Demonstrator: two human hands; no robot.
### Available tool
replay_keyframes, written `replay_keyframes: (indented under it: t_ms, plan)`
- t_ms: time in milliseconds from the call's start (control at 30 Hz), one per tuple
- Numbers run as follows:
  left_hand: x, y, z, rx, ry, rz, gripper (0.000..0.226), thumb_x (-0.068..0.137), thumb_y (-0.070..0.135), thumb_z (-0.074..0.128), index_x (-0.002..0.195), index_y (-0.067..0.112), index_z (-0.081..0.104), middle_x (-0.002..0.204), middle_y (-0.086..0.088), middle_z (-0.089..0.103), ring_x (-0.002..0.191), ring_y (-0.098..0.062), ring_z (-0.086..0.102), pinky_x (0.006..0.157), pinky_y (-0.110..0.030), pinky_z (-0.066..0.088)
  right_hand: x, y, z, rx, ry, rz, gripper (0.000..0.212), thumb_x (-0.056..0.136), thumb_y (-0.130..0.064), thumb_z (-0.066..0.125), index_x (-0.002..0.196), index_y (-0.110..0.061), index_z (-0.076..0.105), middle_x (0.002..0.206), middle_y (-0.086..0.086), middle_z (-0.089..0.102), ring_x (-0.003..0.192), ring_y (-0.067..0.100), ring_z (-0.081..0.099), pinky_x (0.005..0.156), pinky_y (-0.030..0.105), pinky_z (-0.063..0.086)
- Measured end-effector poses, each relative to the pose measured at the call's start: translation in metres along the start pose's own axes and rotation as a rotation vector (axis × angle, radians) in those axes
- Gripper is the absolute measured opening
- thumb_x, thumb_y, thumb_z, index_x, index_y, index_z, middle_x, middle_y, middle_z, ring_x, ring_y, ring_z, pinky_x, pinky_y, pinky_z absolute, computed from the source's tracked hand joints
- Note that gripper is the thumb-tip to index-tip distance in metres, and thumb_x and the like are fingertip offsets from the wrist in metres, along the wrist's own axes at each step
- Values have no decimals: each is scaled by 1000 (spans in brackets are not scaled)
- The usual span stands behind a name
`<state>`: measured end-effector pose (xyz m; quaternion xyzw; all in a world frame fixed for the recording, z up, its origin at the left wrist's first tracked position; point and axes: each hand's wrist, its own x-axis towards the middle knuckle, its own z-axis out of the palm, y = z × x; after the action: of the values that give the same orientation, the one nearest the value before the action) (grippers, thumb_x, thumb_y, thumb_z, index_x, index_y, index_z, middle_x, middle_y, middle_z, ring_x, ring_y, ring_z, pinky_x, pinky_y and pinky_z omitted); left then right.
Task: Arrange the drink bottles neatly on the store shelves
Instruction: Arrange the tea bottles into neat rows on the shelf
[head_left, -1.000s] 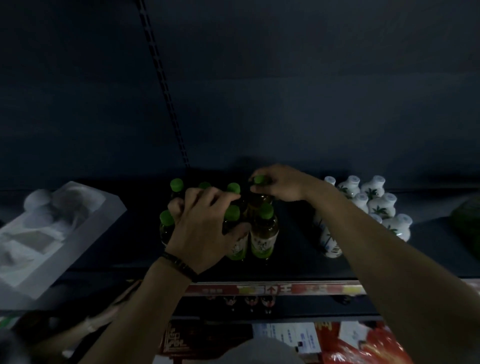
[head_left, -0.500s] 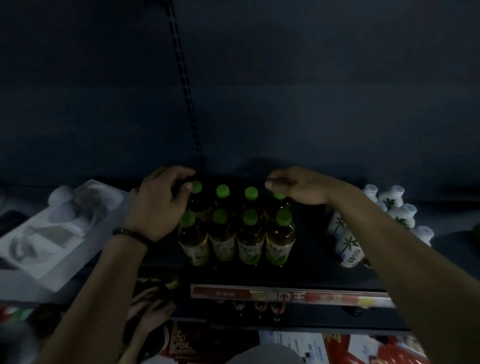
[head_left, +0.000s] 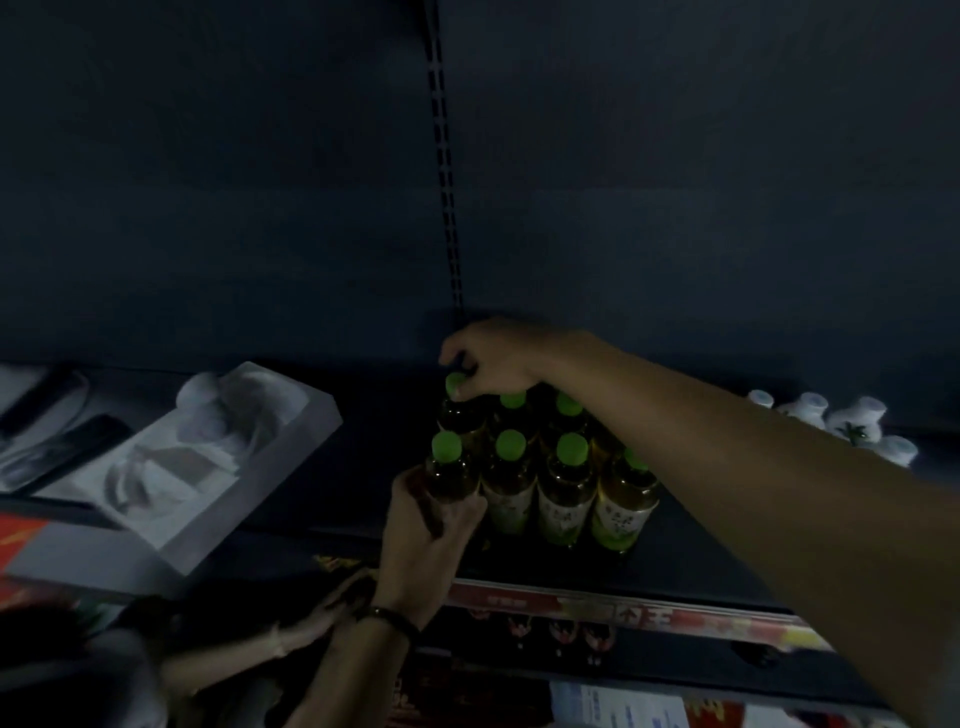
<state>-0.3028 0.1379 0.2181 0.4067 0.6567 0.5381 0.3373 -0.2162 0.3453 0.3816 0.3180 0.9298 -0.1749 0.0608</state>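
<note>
Several green-capped tea bottles (head_left: 563, 486) stand in two rows on the dark shelf (head_left: 363, 467). My left hand (head_left: 434, 530) grips the body of the front-left bottle (head_left: 451, 470) from below and the left. My right hand (head_left: 493, 358) reaches across the rows from the right and pinches the green cap of the back-left bottle (head_left: 460, 410). My right forearm hides part of the right-hand bottles.
A grey moulded tray (head_left: 208, 467) lies at an angle on the shelf to the left. White bottles with palm prints (head_left: 852, 423) stand at the far right. A red price strip (head_left: 623, 616) runs along the shelf edge. Another person's hand (head_left: 317, 618) shows below the shelf.
My left hand dropped from the back-left caps to the front-left bottle's body. My right hand moved left, from the back-right cap to the back-left one. The view shifted left.
</note>
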Motion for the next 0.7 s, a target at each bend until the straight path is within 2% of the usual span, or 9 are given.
replay_keyframes:
  t_ms: [67, 167, 233, 367, 500, 600, 700]
  plan:
    - [1, -7, 1, 90, 7, -13, 58, 87, 34, 84, 133, 33, 48, 126, 15, 65, 109, 10, 62, 80, -9, 51, 11, -2, 5, -23, -13, 1, 53, 88, -43, 79, 137, -29, 62, 128, -5, 60, 108, 15, 57, 87, 28, 48]
    - [12, -14, 0, 166, 42, -18, 59, 86, 32, 84, 132, 39, 48, 125, 16, 65, 113, 2, 63, 83, -15, 50, 22, -7, 11, -109, 2, -37, 42, 85, -32, 84, 124, -29, 69, 116, -8, 59, 107, 16, 58, 87, 31, 53]
    - [15, -14, 1, 169, 34, -21, 60, 87, 27, 83, 133, 41, 48, 124, 17, 66, 111, 2, 63, 81, -12, 51, 23, -8, 9, -150, -1, -49, 33, 85, -30, 84, 115, -24, 73, 107, -8, 60, 103, 17, 59, 83, 33, 55]
    - [15, -12, 1, 152, 11, -27, 57, 89, 24, 83, 131, 39, 49, 120, 20, 66, 105, 7, 62, 74, -3, 50, 24, -10, 6, -194, -20, -56, 25, 84, -37, 84, 100, -19, 75, 96, -6, 68, 89, 14, 64, 70, 30, 57]
    - [15, -14, -1, 157, 19, -10, 55, 87, 25, 83, 129, 40, 50, 118, 22, 66, 107, 9, 62, 75, -4, 50, 26, -11, 6, -236, -11, -31, 39, 85, -52, 79, 76, -18, 64, 77, -2, 65, 69, 16, 61, 53, 28, 45]
    - [17, -20, -1, 185, 24, 22, 55, 86, 30, 82, 131, 40, 52, 122, 20, 65, 113, 3, 62, 84, -11, 52, 27, -10, 5, -237, -36, -27, 49, 84, -56, 78, 63, -18, 58, 60, -3, 61, 56, 15, 57, 51, 28, 44]
    - [19, -25, -2, 196, 35, 48, 59, 80, 45, 78, 134, 40, 54, 126, 17, 64, 116, -3, 62, 96, -33, 57, 26, -11, 5, -248, -58, -31, 51, 84, -59, 76, 63, -15, 63, 55, -3, 66, 55, 17, 63, 53, 31, 52]
